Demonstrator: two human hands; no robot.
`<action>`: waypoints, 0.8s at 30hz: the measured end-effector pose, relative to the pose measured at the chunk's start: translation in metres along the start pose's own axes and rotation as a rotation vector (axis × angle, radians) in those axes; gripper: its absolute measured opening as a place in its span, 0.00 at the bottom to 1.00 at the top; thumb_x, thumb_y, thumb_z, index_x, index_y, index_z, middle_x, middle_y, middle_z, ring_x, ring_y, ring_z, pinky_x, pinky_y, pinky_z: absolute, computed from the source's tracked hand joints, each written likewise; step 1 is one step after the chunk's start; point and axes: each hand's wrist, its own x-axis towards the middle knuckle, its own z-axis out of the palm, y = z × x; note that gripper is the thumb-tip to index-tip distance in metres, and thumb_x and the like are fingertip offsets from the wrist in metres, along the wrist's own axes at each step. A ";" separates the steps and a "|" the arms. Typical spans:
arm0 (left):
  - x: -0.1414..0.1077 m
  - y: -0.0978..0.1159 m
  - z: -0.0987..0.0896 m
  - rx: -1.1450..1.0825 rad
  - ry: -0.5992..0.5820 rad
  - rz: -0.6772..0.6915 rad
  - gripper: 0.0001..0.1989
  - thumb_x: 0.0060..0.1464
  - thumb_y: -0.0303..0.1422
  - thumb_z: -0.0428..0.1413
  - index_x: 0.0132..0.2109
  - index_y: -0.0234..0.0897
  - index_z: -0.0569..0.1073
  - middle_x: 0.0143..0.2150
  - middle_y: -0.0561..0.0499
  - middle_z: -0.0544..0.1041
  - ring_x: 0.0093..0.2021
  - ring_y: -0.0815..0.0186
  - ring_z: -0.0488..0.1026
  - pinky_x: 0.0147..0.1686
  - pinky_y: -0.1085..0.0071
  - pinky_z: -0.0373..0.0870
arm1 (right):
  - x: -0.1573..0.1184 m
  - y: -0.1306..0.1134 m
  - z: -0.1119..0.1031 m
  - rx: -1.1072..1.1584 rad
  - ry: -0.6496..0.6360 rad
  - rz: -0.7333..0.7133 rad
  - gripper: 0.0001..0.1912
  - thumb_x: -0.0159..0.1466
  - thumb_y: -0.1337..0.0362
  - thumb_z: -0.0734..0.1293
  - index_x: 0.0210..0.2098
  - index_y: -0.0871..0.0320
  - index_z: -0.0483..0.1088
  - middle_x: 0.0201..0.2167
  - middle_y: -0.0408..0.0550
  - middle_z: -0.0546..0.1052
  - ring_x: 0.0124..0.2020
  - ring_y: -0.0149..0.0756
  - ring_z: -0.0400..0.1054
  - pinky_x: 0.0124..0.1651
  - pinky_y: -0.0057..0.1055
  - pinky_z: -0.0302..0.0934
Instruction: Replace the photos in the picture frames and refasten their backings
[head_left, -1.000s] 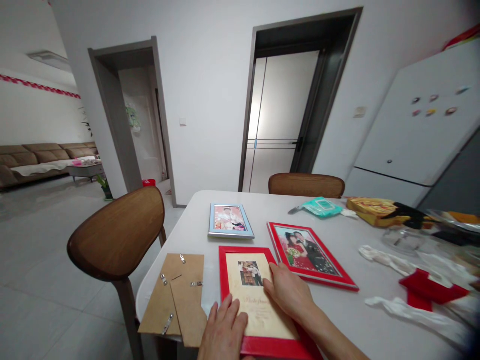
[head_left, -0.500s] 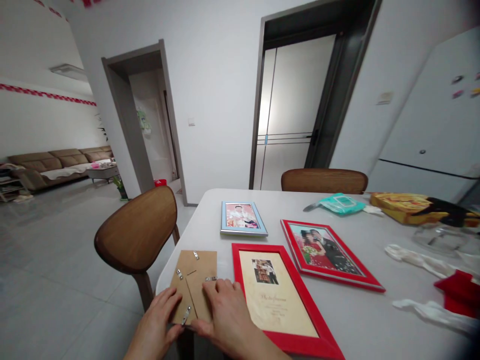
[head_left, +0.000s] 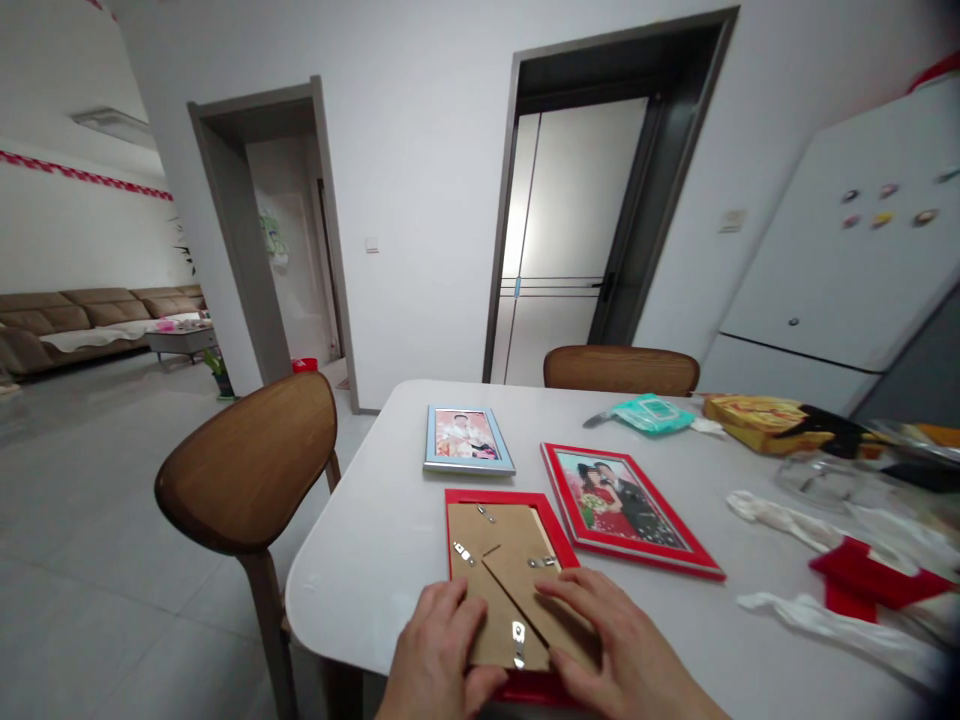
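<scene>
A brown picture-frame backing board (head_left: 502, 585) lies over a red photo frame (head_left: 553, 524), slightly askew, so a pale strip shows along its upper right. Metal clips are fixed near the board's edges, and its slanted stand flap lies flat. My left hand (head_left: 431, 650) grips the board's left and near edge, thumb at the bottom. On the opposite side, my right hand (head_left: 619, 640) has its fingers curled over the board's right part. Whether the board sits fully inside the frame, I cannot tell. A second red photo frame (head_left: 630, 500) with a couple's photo lies face up to the right.
A small blue photo frame (head_left: 469, 440) lies farther back on the white table (head_left: 360, 560). On the right are a teal wipes packet (head_left: 652, 413), a yellow box (head_left: 757, 420), clear plastic, white strips and red cloth (head_left: 862, 580). Wooden chairs (head_left: 255, 460) stand at left and behind.
Both hands have carried the backing board rightward from the table's left edge onto the red frame, covering its cream insert. The view has shifted slightly to the right.
</scene>
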 end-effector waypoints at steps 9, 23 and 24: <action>0.011 0.002 0.021 -0.038 -0.116 -0.039 0.15 0.42 0.27 0.57 0.41 0.34 0.70 0.50 0.44 0.68 0.51 0.56 0.63 0.52 0.58 0.60 | 0.002 0.027 0.014 -0.050 0.041 0.018 0.18 0.48 0.64 0.60 0.39 0.57 0.69 0.42 0.50 0.66 0.45 0.39 0.58 0.50 0.36 0.51; -0.009 -0.011 0.011 -0.064 -0.123 0.006 0.11 0.40 0.28 0.58 0.35 0.35 0.68 0.52 0.43 0.66 0.52 0.56 0.62 0.52 0.56 0.59 | 0.000 0.000 0.025 -0.175 0.021 -0.198 0.14 0.57 0.64 0.58 0.41 0.48 0.67 0.46 0.46 0.64 0.47 0.38 0.54 0.48 0.38 0.47; -0.009 -0.012 0.011 -0.066 -0.126 0.008 0.11 0.41 0.28 0.57 0.35 0.34 0.68 0.52 0.43 0.66 0.53 0.57 0.62 0.52 0.56 0.59 | 0.000 -0.004 0.025 -0.162 -0.011 -0.232 0.13 0.58 0.64 0.57 0.41 0.47 0.67 0.46 0.45 0.64 0.46 0.37 0.54 0.48 0.37 0.47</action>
